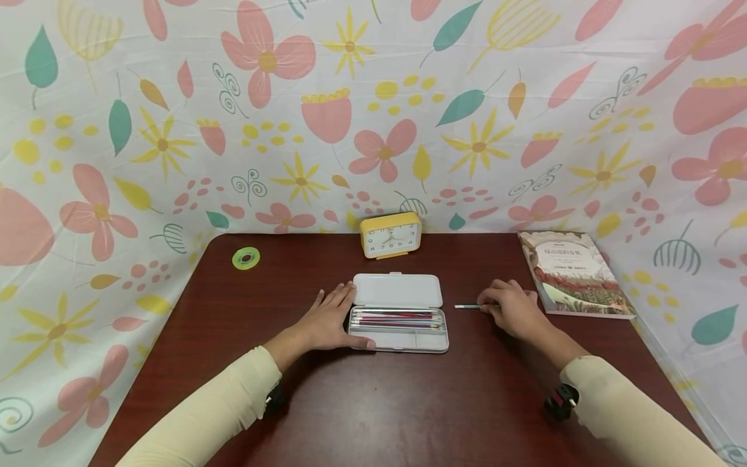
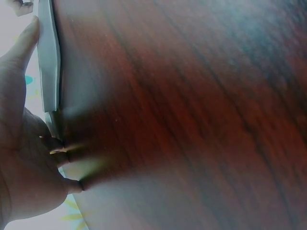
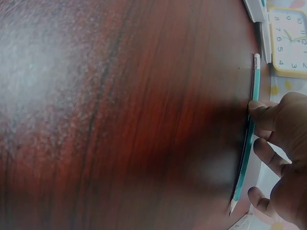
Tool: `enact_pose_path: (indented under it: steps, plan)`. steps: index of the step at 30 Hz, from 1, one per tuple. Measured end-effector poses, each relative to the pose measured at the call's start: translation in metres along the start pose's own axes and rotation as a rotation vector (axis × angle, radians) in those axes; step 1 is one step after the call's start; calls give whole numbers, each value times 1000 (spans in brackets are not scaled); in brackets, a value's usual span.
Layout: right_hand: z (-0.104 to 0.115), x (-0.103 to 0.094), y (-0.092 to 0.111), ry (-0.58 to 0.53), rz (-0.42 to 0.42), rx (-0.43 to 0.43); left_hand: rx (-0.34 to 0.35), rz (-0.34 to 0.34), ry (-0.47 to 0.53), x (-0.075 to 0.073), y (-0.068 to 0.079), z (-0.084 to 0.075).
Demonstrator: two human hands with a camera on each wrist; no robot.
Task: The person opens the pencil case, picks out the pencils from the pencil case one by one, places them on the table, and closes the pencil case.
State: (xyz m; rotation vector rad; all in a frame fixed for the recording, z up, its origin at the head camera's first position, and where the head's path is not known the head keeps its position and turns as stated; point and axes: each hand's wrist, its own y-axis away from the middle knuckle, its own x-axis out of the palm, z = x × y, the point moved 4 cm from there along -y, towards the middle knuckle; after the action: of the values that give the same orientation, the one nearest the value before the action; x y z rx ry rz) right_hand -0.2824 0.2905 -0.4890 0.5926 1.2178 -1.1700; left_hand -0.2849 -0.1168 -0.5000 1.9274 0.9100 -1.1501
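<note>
An opened white pencil case [image 1: 432,342] lies mid-table, its lid [image 1: 398,290] folded back. Several pencils [image 1: 397,318] fill its rear compartment; the front compartments hold nothing visible. My left hand [image 1: 329,319] rests along the case's left side with spread, straight fingers, thumb over the front edge. In the left wrist view the thumb touches the case's wall [image 2: 49,62]. To the right of the case, my right hand [image 1: 513,310] pinches a green pencil [image 3: 246,153] between thumb and fingers. The pencil lies low along the tabletop, its white eraser end toward the case, its sharpened tip pointing away.
Behind the case stands a yellow alarm clock [image 1: 391,235]. A green-yellow ring-shaped roll [image 1: 246,258] lies at the far left. At the right edge is a book [image 1: 574,272], just beyond my right hand. A flowered cloth [image 1: 373,97] hangs behind the dark wooden table [image 1: 373,402].
</note>
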Motion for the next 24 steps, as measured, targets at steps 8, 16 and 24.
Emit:
enact_pose_path:
  steps: [8,16,24]
  plan:
    - [1,-1,3,-3,1,-7,6,-5,5,-1,0,-1]
    - [4,-1,2,-15,-17,-24,5,5,7,0,0,0]
    - [32,3,-15,-61,7,-23,13,-8,10,-1,-1,-1]
